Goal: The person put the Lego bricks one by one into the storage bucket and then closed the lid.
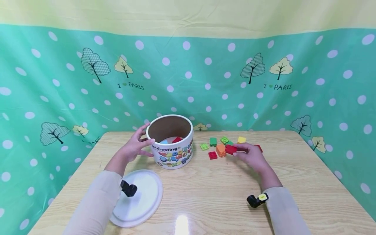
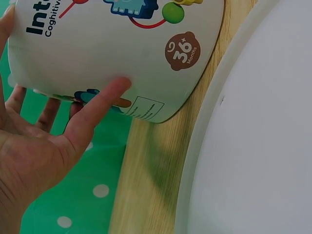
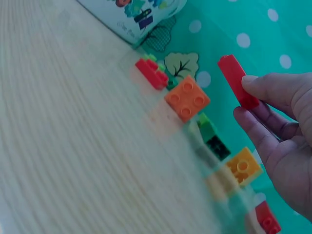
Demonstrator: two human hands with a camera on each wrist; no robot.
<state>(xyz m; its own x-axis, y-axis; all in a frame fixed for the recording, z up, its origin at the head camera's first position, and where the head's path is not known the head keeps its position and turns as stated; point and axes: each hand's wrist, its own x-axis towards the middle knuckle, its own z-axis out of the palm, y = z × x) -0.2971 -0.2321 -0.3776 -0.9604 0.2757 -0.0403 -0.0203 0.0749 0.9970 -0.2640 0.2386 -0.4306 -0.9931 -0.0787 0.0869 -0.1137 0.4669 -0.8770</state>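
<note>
My left hand [image 1: 137, 144] rests against the left side of a white printed bucket [image 1: 173, 156], fingers spread and fairly straight, some on its front and others passing behind it. Inside the bucket lie a red block [image 1: 177, 139] and a light blue block [image 1: 164, 142]. My right hand [image 1: 249, 155] pinches a red toy building brick [image 3: 238, 80] between thumb and fingers, raised over the other bricks. Close to it are an orange brick [image 3: 187, 98], a flat red brick [image 1: 212, 155] and a yellow brick [image 3: 243, 166].
A round white lid [image 1: 144, 195] lies on the wooden table [image 1: 211, 202] under my left forearm. Light green bricks [image 1: 204, 147], a dark green brick [image 1: 212, 141] and another red brick [image 3: 267, 217] sit right of the bucket. Behind hangs a green dotted curtain [image 1: 188, 88].
</note>
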